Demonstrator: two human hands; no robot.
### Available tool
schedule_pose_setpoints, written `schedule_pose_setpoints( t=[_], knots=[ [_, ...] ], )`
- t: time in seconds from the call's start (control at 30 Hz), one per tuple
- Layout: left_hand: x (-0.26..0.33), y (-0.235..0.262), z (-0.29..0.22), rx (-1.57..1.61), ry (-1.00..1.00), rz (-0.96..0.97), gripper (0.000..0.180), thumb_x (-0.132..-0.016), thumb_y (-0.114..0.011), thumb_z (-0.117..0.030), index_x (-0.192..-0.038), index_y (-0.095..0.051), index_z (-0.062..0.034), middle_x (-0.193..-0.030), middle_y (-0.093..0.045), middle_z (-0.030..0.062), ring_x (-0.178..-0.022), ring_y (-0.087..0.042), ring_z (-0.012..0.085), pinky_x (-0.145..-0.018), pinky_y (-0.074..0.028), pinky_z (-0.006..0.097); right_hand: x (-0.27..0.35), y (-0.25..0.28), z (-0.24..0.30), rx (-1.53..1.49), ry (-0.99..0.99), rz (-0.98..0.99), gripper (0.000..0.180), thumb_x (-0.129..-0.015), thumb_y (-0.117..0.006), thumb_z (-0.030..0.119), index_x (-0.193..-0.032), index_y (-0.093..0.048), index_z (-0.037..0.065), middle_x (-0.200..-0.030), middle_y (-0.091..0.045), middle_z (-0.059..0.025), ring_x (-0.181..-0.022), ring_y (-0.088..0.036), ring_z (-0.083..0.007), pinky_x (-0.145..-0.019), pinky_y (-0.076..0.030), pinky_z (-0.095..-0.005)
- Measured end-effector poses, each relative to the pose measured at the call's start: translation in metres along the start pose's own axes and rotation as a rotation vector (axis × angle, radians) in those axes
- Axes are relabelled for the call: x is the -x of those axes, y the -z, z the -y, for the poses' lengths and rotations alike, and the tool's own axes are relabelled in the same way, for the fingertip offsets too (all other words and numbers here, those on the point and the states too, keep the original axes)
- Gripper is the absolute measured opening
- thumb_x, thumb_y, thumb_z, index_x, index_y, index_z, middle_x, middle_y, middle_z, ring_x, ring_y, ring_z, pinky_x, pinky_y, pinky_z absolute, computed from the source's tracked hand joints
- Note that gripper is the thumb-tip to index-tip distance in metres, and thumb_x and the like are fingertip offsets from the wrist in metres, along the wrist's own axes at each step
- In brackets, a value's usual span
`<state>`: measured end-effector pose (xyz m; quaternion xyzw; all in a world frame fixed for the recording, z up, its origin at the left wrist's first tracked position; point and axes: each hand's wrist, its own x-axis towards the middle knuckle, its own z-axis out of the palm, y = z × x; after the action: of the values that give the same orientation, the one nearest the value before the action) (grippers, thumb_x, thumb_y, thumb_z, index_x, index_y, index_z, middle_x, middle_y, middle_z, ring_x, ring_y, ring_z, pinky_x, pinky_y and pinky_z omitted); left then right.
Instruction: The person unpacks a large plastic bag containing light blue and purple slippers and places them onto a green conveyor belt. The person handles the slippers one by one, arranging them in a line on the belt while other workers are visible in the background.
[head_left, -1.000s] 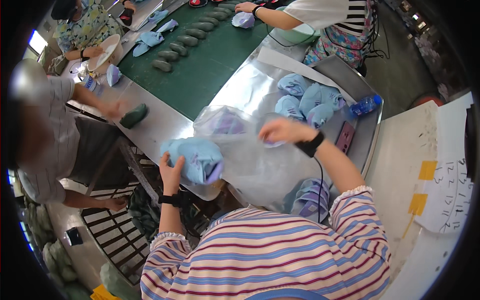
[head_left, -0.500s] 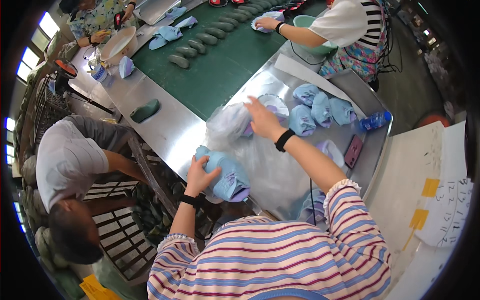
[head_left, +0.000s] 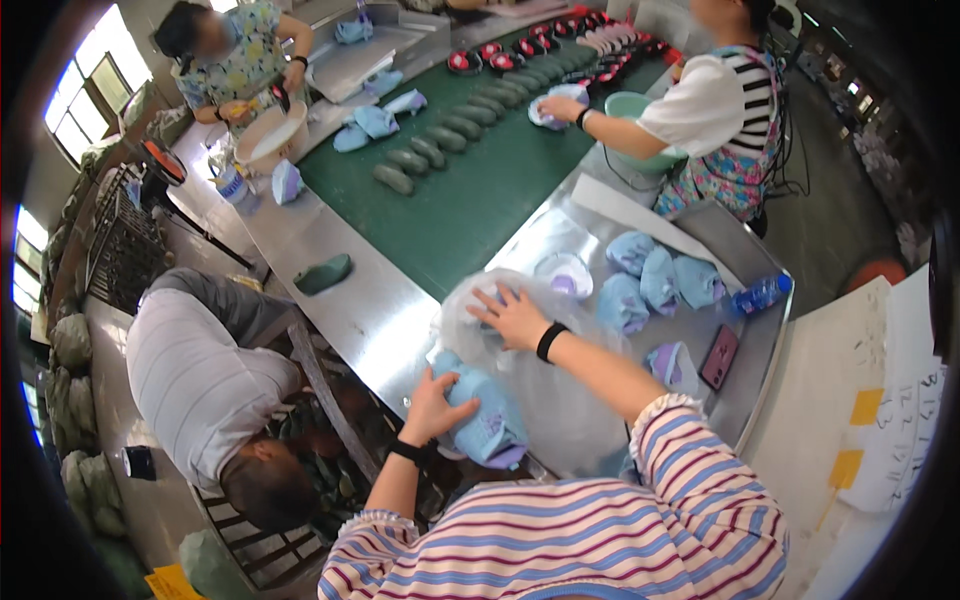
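My left hand grips a light blue shoe upper with purple edging, thumb across its top, at the near left corner of the metal tray. Fingers spread, my right hand rests on a clear plastic bag that lies over the tray's middle; whether it pinches any plastic does not show. Just beyond the bag is another upper with its pale lining turned up. More blue uppers sit together to the right. A further blue and purple upper lies beside my right forearm.
A phone and a blue-capped bottle lie along the tray's right side. Green shoe lasts line the green belt. One last is on the metal ledge. Co-workers sit across; another person bends over a crate at left.
The view has shifted, so the scene sits lower and further right. The plastic bag now spreads flatter toward me, with my right hand lying on it. My left hand keeps hold of the shoe upper.
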<state>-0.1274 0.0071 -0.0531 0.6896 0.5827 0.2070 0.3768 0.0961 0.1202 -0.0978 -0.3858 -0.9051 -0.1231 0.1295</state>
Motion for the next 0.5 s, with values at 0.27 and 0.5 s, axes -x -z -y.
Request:
schedule_pose_setpoints(
  t=[0.27,0.5],
  knots=[
    [-0.008,-0.004,0.014,-0.159,0.038,-0.079,0.054,-0.062,-0.072,-0.042,-0.102,-0.06,-0.0067,-0.106,-0.05,0.0261,-0.09,-0.056,0.04,-0.079,-0.047,0.042,-0.004,0.023,-0.007,-0.562,-0.138,0.343,0.054,-0.065,-0.06,0.003,-0.118,-0.048,0.007,-0.095,-0.057,-0.0136,-0.087,-0.059,-0.0292,-0.074,-0.047,-0.0383],
    [-0.01,0.002,0.016,-0.138,0.082,-0.152,0.053,-0.062,-0.072,-0.04,-0.101,-0.061,-0.006,-0.103,-0.05,0.0215,-0.081,-0.058,0.0369,-0.074,-0.049,0.04,0.067,0.103,-0.09,-1.809,-0.486,0.383,0.058,-0.061,-0.073,0.002,-0.114,-0.051,0.002,-0.107,-0.059,-0.0082,-0.102,-0.054,-0.0168,-0.089,-0.043,-0.0305]
  ],
)
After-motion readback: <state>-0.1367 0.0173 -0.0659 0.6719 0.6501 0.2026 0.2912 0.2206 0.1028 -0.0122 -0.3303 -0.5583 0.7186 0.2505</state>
